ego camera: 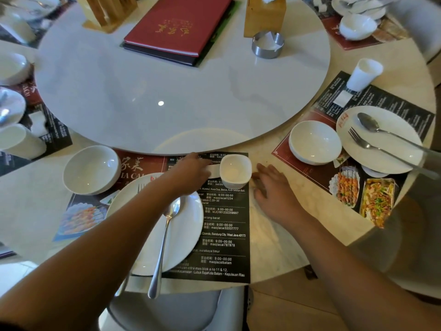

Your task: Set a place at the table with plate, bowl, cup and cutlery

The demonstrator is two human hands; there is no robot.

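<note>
A white plate [188, 218] lies on a printed placemat [224, 237] in front of me, with a spoon [164, 237] across it. Fork tines [141, 187] show at the plate's far rim; my left forearm hides the rest of the fork. A white bowl [91, 169] stands left of the plate. My left hand [191, 172] reaches over the plate and grips the side of a white cup [235, 172] at the placemat's far right corner. My right hand [272, 189] rests flat on the table just right of the cup, fingers apart, holding nothing.
A large round turntable [167, 91] fills the table's centre, carrying a red menu [176, 22], a metal ashtray [267, 44] and wooden holders. To the right is another setting with a bowl [315, 142], a plate [393, 154] and a cup [364, 74]. A grey chair seat [171, 309] is below.
</note>
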